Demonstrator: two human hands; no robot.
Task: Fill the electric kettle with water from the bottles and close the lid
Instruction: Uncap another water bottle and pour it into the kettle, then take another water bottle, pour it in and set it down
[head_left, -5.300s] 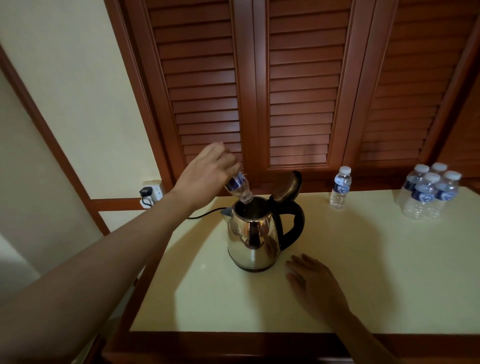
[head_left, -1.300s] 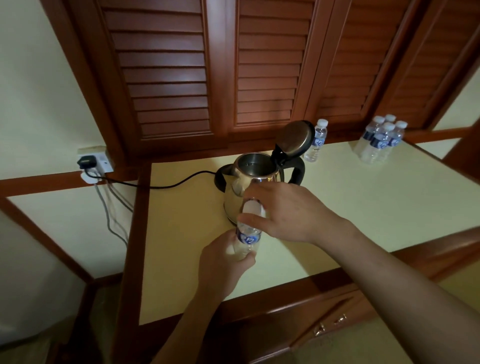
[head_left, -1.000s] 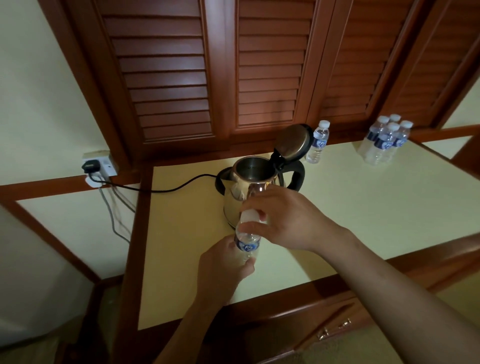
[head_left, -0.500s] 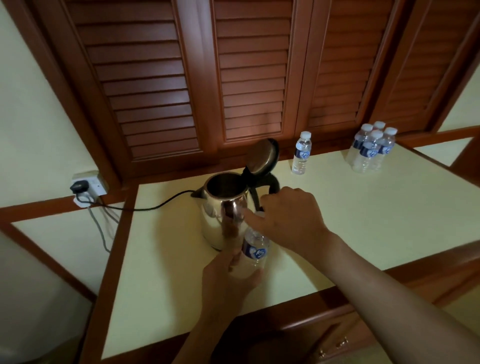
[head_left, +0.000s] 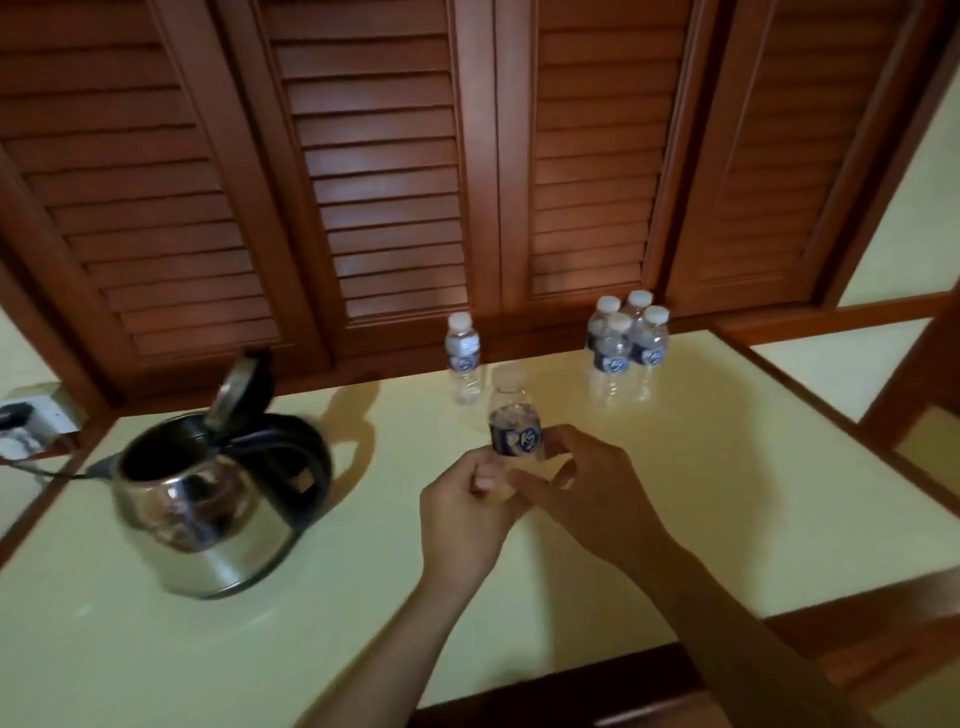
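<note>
Louvred wooden doors behind cream table (head_left: 675, 493) | my left hand (head_left: 462, 519) and right hand (head_left: 587, 493) both clasp small bottle (head_left: 514, 431) upright | kettle (head_left: 208, 514) left of grip, lid (head_left: 241, 387) open | five bottles (head_left: 623, 348) beyond grip

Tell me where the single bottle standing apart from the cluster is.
In the head view, the lone bottle stands at the table's back edge, left of the four-bottle cluster and behind the held bottle.
</note>
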